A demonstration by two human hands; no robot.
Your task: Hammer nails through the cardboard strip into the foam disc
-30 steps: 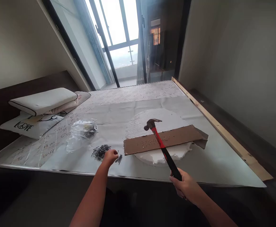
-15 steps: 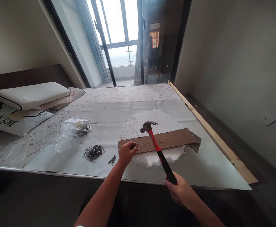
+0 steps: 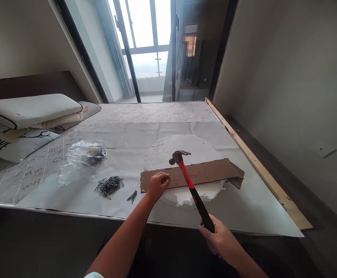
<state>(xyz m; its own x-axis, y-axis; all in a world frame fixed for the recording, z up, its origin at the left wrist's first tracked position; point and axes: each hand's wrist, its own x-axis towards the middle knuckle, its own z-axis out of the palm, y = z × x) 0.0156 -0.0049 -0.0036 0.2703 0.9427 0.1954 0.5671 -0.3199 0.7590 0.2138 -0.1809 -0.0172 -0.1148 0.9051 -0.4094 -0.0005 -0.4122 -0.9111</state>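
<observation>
My right hand [image 3: 221, 240] is wrapped around the black grip of a claw hammer [image 3: 189, 181] with a red shaft. The hammer's metal head is raised toward the far side, in front of a brown board [image 3: 214, 170]. Over the left part of this board, my left hand [image 3: 157, 186] has its fingertips pinched together; whatever is between them is too small to make out. Several small nail heads dot the board just right of these fingers. Beneath the board lies a white foam disc [image 3: 182, 144]. Left of my left hand are a few loose nails [image 3: 132, 197] and a larger nail pile [image 3: 110, 186].
A clear plastic bag [image 3: 83, 154] with dark contents sits behind the nail pile. Pillows [image 3: 32, 110] are stacked at the far left of the bed. A pale sheet [image 3: 122, 137] covers the mattress, and a wooden rail [image 3: 252, 160] runs along its right edge.
The view has shifted slightly. My left hand stays pinched at the board, moving slightly toward the nail heads. The hammer remains raised in my right hand, almost unmoved.
</observation>
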